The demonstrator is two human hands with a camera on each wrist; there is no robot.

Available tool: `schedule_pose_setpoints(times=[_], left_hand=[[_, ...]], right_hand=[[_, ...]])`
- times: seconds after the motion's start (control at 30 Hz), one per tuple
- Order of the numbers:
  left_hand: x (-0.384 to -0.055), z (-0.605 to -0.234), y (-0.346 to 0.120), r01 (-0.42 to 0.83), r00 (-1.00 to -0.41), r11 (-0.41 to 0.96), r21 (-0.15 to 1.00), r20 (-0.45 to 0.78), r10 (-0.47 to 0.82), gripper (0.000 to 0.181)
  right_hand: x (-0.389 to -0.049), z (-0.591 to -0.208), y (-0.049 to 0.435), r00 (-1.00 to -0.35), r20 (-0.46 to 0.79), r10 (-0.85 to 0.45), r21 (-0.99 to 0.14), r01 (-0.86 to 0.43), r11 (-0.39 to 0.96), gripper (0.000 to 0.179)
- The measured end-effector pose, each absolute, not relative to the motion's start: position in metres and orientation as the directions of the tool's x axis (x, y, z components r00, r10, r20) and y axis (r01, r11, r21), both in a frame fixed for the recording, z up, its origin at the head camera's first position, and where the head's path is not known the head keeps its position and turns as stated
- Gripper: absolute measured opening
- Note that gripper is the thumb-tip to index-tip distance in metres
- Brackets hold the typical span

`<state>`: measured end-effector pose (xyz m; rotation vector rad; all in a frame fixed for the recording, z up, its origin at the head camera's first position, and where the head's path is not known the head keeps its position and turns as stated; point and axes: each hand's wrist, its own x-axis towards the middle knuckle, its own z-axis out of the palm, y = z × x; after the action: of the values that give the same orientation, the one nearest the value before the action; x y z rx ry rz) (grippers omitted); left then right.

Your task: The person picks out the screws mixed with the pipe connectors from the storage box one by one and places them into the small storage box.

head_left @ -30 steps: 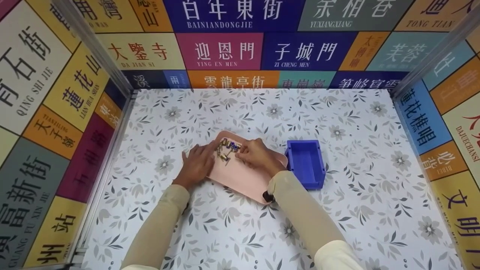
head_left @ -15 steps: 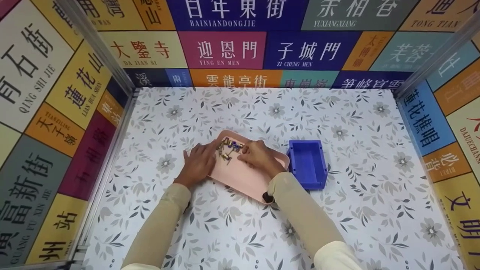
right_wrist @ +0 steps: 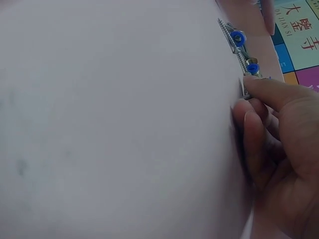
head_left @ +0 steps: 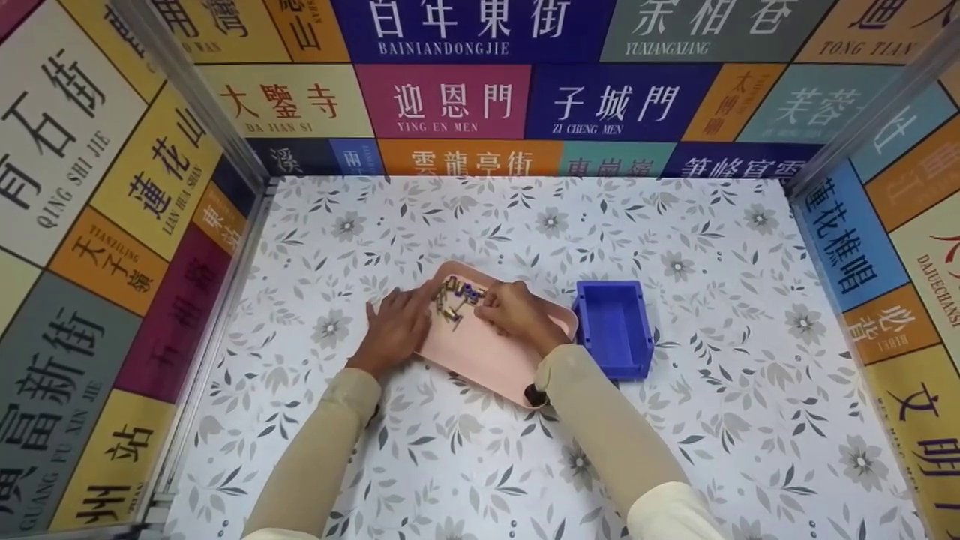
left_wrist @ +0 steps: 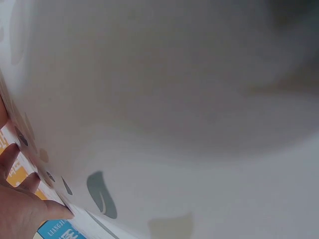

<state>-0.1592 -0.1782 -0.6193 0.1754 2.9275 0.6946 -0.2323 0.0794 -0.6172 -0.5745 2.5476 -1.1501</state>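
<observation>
A pink tray (head_left: pixel 476 356) lies slanted on the table. At its far left end is a small heap of brass-coloured and silver screws (head_left: pixel 451 315), mixed with pieces bearing blue rings. My left hand (head_left: pixel 394 326) rests with fingers extended at the tray's left edge; the left wrist view catches only part of that hand (left_wrist: pixel 22 211). Over the tray, my right hand (head_left: pixel 517 313) reaches to the heap's right side. In the right wrist view, thumb and forefinger of the right hand (right_wrist: pixel 284 134) pinch a small silver screw (right_wrist: pixel 245 95), mostly covered by the fingertips, beside the blue-ringed pieces (right_wrist: pixel 238 38).
A blue plastic bin (head_left: pixel 613 322) stands right beside the tray's right end. Flowered white cloth (head_left: pixel 465 225) covers the table. Panels with printed signs (head_left: pixel 442 101) enclose it at the back and both sides. A black object (head_left: pixel 535 394) shows near my right cuff.
Both hands stay almost where they were. The right fingers shift only slightly at the heap's right side; tray and bin keep their places.
</observation>
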Motion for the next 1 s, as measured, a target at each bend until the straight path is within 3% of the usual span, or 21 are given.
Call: schedule_pose_setpoints(times=[0.23, 0.6, 1.0], left_hand=[[-0.157, -0.617, -0.179, 0.127, -0.984, 0.883, 0.453, -0.056, 0.171, 0.055], [-0.158, -0.616, -0.179, 0.132, -0.982, 0.882, 0.452, -0.059, 0.177, 0.054], [-0.158, -0.617, -0.179, 0.127, -0.983, 0.881, 0.455, -0.061, 0.174, 0.054]], right_hand=[[-0.232, -0.608, 0.082, -0.87, -0.078, -0.487, -0.818, -0.224, 0.53, 0.018], [-0.235, -0.585, 0.087, -0.89, 0.022, -0.456, -0.811, -0.282, 0.512, 0.015], [-0.236, -0.569, 0.107, -0.923, 0.02, -0.384, -0.884, -0.196, 0.424, 0.015]])
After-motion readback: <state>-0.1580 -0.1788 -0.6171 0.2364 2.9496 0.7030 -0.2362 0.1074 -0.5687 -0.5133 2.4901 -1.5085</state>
